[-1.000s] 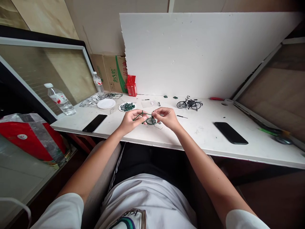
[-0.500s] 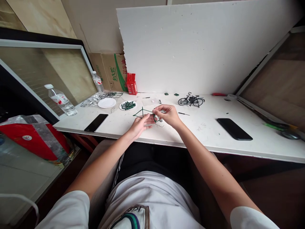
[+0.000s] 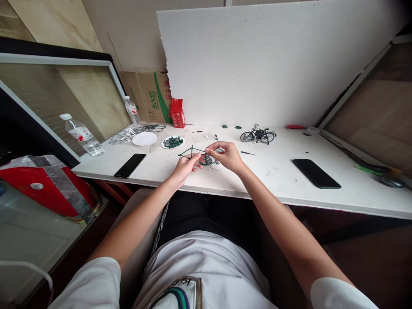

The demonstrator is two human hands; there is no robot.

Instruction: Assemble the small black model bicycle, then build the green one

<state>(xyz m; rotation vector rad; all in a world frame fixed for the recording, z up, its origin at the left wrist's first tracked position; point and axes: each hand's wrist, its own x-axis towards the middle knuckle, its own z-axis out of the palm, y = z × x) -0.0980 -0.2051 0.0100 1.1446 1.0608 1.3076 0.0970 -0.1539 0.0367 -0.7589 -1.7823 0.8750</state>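
Between my hands is a small green model bicycle frame (image 3: pixel 192 150), raised just above the white table. My left hand (image 3: pixel 186 166) pinches it from below with thumb and fingers. My right hand (image 3: pixel 226 154) has its thumb and forefinger closed at the frame's right end, where a small dark wheel-like part (image 3: pixel 208 160) shows; the fingertips partly cover that spot. Under the right hand lie small silvery parts and a thin bent wire (image 3: pixel 216 168). A finished black model bicycle (image 3: pixel 258 134) stands on the table farther back to the right.
A white plate of green parts (image 3: pixel 173 142), an empty white plate (image 3: pixel 144 138) and two water bottles (image 3: pixel 84 136) stand left. One phone (image 3: pixel 130 165) lies left, another black phone (image 3: pixel 316 174) right. A small screwdriver (image 3: pixel 248 153) lies behind my right hand. A white board (image 3: pixel 257 64) rises behind.
The green frame has shifted slightly left and tilted, and the round dark part at its right end shows more. My left fingers have curled in a little; the right hand barely moved.
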